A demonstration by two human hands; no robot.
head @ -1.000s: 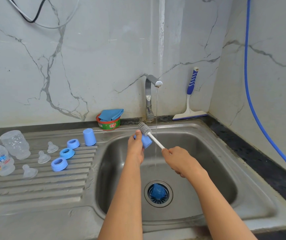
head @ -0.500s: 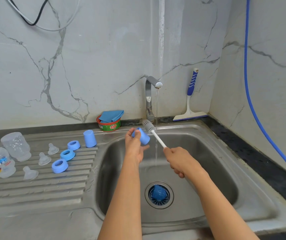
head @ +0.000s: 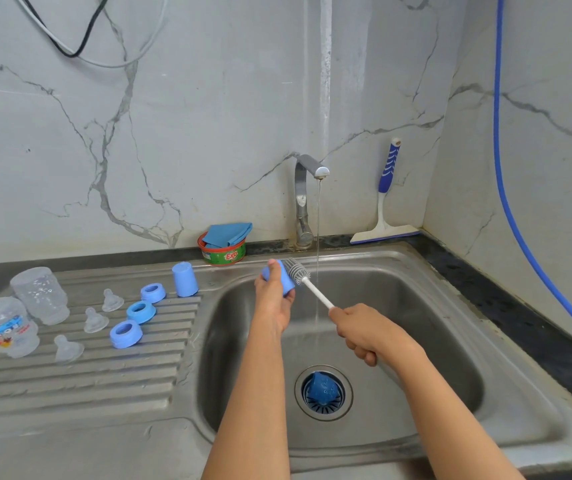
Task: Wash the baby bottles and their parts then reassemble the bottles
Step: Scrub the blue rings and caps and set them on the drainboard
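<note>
Scrubbing a wet, smooth piece one-handed is where I judge this could go wrong. My left hand [head: 274,303] curls fingers and thumb round the blue cap [head: 279,277], a small tapered plastic cup, just left of the tap [head: 303,202] and its thin stream [head: 318,237]. My right hand [head: 364,332] is fisted tight on the thin white handle of the brush [head: 296,270], in front of the tap, and the grey bristled head lies against the cap's side.

A hard stroke could pop the slick cap out of my fingers and drop it into the steel basin [head: 416,306]. Straight below the tap, a second blue piece [head: 321,389], seemingly another cap, beaded with droplets, already sits in the drain, where it may slow the water. The cap I hold lies just outside the stream, so it may not rinse until I shift it under.

Well left of the tap, on the ridged steel drainboard [head: 87,379], stand another blue cap [head: 185,279], three blue screw rings [head: 141,311], soft translucent teats [head: 112,300] and clear plastic bottles [head: 40,294]. They are light enough for a stray elbow to topple.
</note>
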